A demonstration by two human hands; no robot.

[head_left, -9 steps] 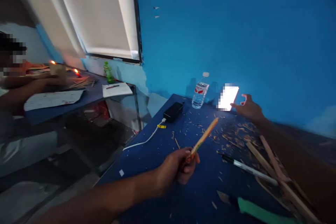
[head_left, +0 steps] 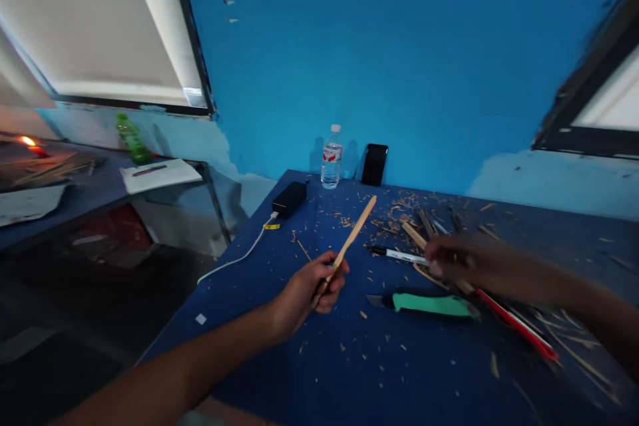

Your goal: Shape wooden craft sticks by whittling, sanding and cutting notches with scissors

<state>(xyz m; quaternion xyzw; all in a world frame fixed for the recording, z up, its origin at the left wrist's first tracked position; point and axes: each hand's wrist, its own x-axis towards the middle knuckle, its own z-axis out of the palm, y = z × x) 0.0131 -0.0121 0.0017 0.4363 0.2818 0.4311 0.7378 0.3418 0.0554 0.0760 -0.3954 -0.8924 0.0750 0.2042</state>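
My left hand (head_left: 319, 283) is wrapped round the lower end of a carved wooden stick (head_left: 355, 229), which points up and away over the table. Smeared by motion, my right hand (head_left: 452, 259) hovers at a pile of wood strips (head_left: 414, 236), beside the rear end of a black-and-white marker (head_left: 399, 255); whether its fingers hold anything I cannot tell. Just below it lies a green-handled knife (head_left: 432, 304) with its blade out to the left. A red tool or strip (head_left: 519, 326) lies partly under my right forearm.
A water bottle (head_left: 331, 158) and a dark phone (head_left: 374, 164) stand by the blue wall. A black power bank (head_left: 289, 199) with a white cable lies at the table's left edge. Wood shavings (head_left: 404, 203) are scattered about. Another table holds a lit candle (head_left: 34, 148) and green bottle (head_left: 132, 140).
My right hand has come away from the phone, down to the wood strips and marker. The phone's screen has gone from bright to dark. The view has turned right; my left hand keeps the stick.
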